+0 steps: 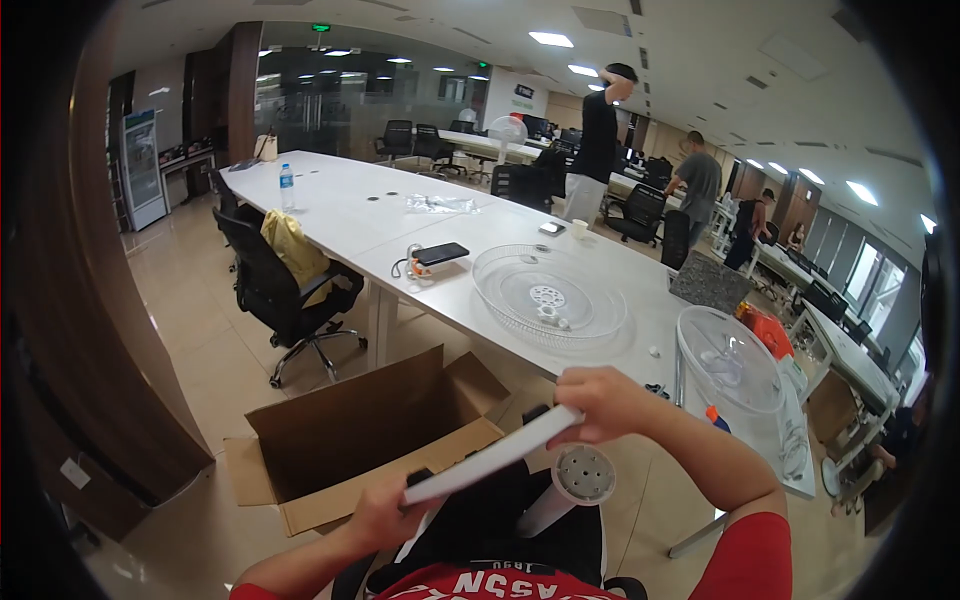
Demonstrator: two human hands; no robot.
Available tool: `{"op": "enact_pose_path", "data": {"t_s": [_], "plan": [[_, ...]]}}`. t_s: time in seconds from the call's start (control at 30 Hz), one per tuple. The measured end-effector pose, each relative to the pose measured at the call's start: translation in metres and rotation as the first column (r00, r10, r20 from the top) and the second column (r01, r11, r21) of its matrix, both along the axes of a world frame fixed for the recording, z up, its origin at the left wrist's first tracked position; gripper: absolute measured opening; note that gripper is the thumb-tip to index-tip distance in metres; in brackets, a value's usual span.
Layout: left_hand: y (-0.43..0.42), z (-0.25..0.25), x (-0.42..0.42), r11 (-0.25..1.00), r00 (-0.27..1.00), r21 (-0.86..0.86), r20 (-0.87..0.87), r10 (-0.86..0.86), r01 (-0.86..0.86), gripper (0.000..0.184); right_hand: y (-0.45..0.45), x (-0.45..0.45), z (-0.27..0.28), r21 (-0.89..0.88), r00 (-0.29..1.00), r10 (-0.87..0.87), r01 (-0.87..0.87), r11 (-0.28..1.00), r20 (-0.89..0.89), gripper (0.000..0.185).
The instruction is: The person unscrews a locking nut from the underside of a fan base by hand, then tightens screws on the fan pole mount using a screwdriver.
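Both my hands grip a flat white panel-like piece [495, 458], seen nearly edge-on and tilted up to the right. My left hand [385, 512] is closed around its lower left end. At the upper right end, the fingers of my right hand [603, 403] wrap over the edge. Below it, a white cylinder [583, 474] with a round, holed end leans near my lap, apart from both hands. On the table ahead lies a round clear fan grille [595, 325] with small white parts inside. Further right rests a round clear cover with transparent fan blades [730, 365].
An open cardboard box [370, 425] stands on the floor at left front. The white table [345, 225] carries a phone [441, 254], a water bottle [287, 188], plastic wrapping [440, 204] and a paper cup [579, 230]. A black chair [285, 285] stands left; several people are beyond.
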State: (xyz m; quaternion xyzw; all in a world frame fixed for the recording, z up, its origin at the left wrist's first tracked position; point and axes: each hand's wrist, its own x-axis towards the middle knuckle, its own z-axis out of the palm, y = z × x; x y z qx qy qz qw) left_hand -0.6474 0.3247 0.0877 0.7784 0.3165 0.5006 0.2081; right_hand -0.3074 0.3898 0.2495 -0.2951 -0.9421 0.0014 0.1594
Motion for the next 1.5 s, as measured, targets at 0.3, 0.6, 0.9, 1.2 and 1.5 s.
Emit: {"op": "enact_pose_path", "data": {"t_s": [0.3,0.6,0.9,1.2,1.5], "plan": [[0.044,0.075,-0.100,0.934,0.979,-0.350,0.149,0.138,-0.079,0.028,0.102,-0.113,0.067,-0.035,0.991,0.061,-0.058,0.998,0.115,0.049],[0.092,0.023,-0.186,0.822,0.946,-0.468,-0.165,0.280,-0.325,0.044,0.203,-0.226,-0.022,-0.372,0.894,0.195,-0.035,0.928,0.403,0.061],[0.138,-0.140,-0.219,0.693,0.721,-0.485,-0.689,0.072,-0.533,0.044,0.248,-0.293,-0.250,-0.478,0.764,0.236,0.107,0.872,0.600,0.051],[0.173,-0.301,-0.231,0.571,0.654,-0.596,-0.745,-0.132,-0.564,0.042,0.239,-0.293,-0.435,-0.549,0.767,0.118,0.334,0.767,0.631,0.052],[0.194,-0.340,-0.242,0.424,0.556,-0.611,-0.789,-0.260,-0.668,0.048,0.247,-0.310,-0.494,-0.687,0.733,0.201,0.453,0.568,0.649,0.058]]}}
